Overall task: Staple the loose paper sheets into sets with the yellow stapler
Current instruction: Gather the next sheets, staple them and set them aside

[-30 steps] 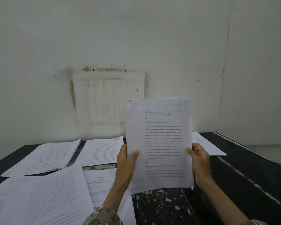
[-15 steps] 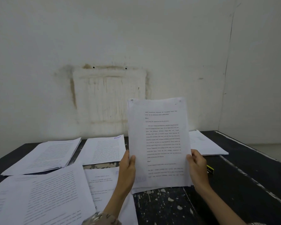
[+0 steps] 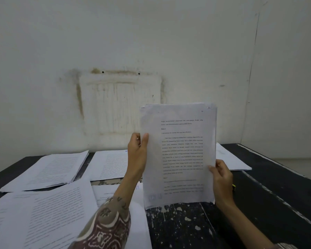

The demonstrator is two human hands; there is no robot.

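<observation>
**Ana:** Head view, nearest first: what do the hands have?

**Budi:** Both are on one upright stack of sheets [image 3: 180, 155], held on edge with its long axis vertical and its bottom edge just above or on the dark table [image 3: 258, 203]; I cannot tell which. The left hand [image 3: 137, 155] grips the left edge high up, thumb curled over the front. The right hand [image 3: 221, 178] pinches the right edge lower down, fingers wrapped behind the paper.

**Ana:** And the stapler?

**Budi:** Only a sliver of the yellow stapler [image 3: 234, 187] shows, peeking out just behind the right hand, lying on the table. Most of it is hidden, so I cannot read its long axis.

**Ana:** So which hand should go for it?

**Budi:** The right, I'd judge. It is just beside the stapler, while the left is across the stack from it. The left hand's high grip could carry the stack alone while the right lets go.

**Ana:** Where would the staple go?

**Budi:** Probably a top corner, which sits well above the stapler, so the stack would need to tip down or the stapler come up.

**Ana:** Farther back?

**Budi:** Other paper piles [image 3: 48, 168] lie flat on the left, one more pile [image 3: 230, 160] behind the stack on the right, then the stained white wall [image 3: 118, 103].
</observation>
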